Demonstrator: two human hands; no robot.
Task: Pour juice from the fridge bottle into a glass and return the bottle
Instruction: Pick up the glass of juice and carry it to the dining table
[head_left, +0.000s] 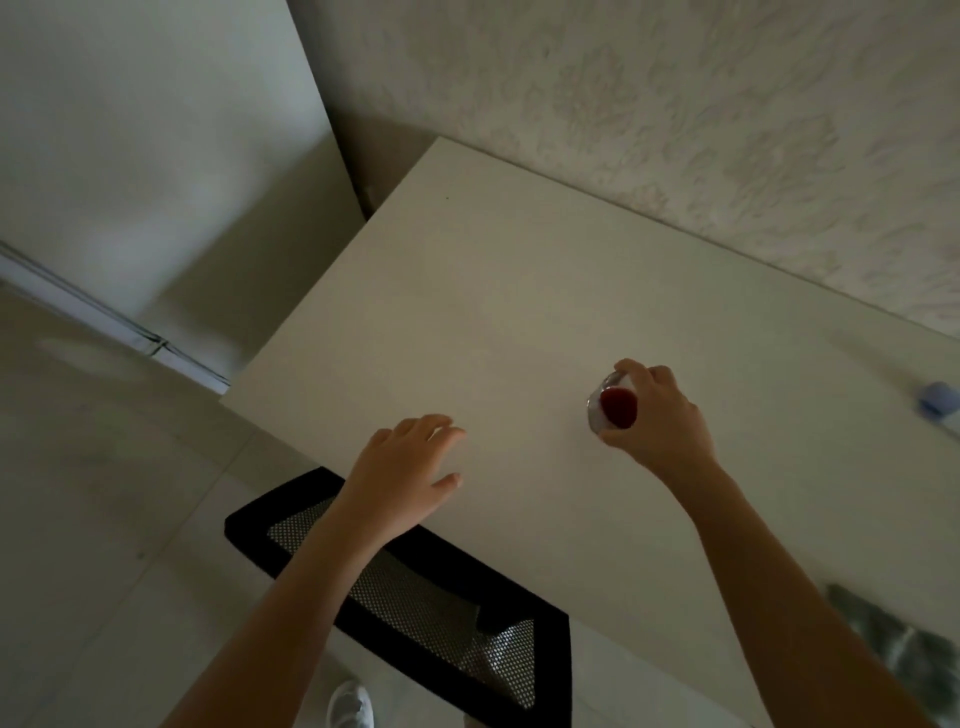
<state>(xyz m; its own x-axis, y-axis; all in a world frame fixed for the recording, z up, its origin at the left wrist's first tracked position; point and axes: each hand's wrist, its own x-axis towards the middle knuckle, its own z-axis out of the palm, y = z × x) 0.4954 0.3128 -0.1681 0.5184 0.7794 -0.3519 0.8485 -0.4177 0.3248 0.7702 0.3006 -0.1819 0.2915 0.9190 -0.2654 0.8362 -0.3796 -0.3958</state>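
White and bare for most of its width, the table (493, 312) runs up to a rough plastered wall (675, 104), with pale floor tiles to the left. On it, the right hand (657, 415) is wrapped around a small glass (610, 402), fingers curled over the far side and thumb on the near side, and the glass stands on the tabletop or very near it; I cannot tell whether its base is fully down. Dark red juice (619, 408) fills it. The left hand (410, 462) is loose and flat, fingers relaxed and holding nothing, hovering over or lightly resting at the table's near edge. Below that hand sits the black mesh back of a chair (410, 587) tucked against the table, and a light shoe (350, 706) shows on the floor beneath. Off to the right edge lies a small pale-blue object (937, 397), too blurred to name. No bottle is visible anywhere, nor an open fridge; a tall white panel at upper left may be the appliance. Judging by this, the pouring looks finished, and the bottle seems already put away, so little appears to remain.
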